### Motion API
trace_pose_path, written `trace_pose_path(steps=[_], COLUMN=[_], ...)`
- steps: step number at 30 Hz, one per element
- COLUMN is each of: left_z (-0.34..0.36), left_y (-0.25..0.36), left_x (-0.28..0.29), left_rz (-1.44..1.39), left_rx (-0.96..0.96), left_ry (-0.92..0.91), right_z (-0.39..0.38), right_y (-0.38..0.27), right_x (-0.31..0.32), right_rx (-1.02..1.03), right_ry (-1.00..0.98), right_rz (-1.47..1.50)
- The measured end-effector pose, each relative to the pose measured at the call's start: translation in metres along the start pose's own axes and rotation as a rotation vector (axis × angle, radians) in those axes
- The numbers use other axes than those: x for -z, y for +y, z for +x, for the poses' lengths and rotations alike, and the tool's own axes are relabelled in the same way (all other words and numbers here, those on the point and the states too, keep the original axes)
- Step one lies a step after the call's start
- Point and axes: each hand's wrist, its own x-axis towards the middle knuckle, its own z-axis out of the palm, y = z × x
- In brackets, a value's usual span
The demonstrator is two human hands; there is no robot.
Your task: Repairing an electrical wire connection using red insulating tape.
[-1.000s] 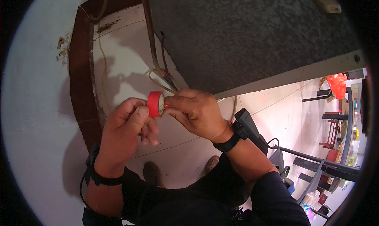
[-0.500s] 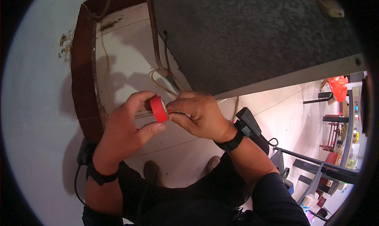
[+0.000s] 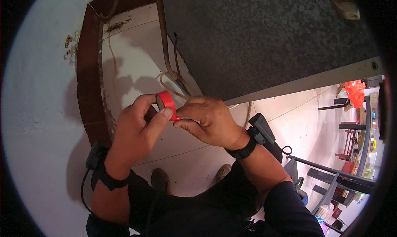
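A roll of red tape [image 3: 166, 99] is gripped in my left hand [image 3: 134, 129], the thumb on its lower side and the fingers behind it. Close against the roll, my right hand [image 3: 211, 119] has its thumb and index finger pinched together. A small red bit, which looks like the tape's loose end, shows at those fingertips. Whether the fingertips also pinch a wire is hidden. Just beyond my hands, a brown cable [image 3: 163, 42] runs down to a joint with red on it [image 3: 178, 76], beside a thin pale loop of tube or wire [image 3: 162, 80].
A large dark grey panel [image 3: 264, 42] with a pale edge fills the far right. To the left stands a whitish wall [image 3: 41, 113] with a dark red skirting [image 3: 89, 71]. Black metal framing [image 3: 331, 171] and a red plastic bag [image 3: 355, 92] are at the right. My shoes [image 3: 159, 179] rest on the tiled floor.
My left hand has tilted the tape roll and raised it slightly, and its thumb now lies across the roll's lower side. My right hand has stayed nearly still.
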Motion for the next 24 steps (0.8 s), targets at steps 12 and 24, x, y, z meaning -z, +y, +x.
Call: trace_pose_path(steps=[12, 24], left_z=[0.003, 0.0], left_y=[-0.011, -0.01], left_x=[0.012, -0.005], left_rz=[0.099, -0.001], left_rx=[0.082, -0.174], left_ry=[-0.194, -0.092], right_z=[-0.001, -0.003], right_y=[-0.005, -0.008], right_x=[-0.004, -0.01], right_rx=[-0.073, -0.329], right_ry=[0.09, 0.171], right_rz=[-0.054, 0.147])
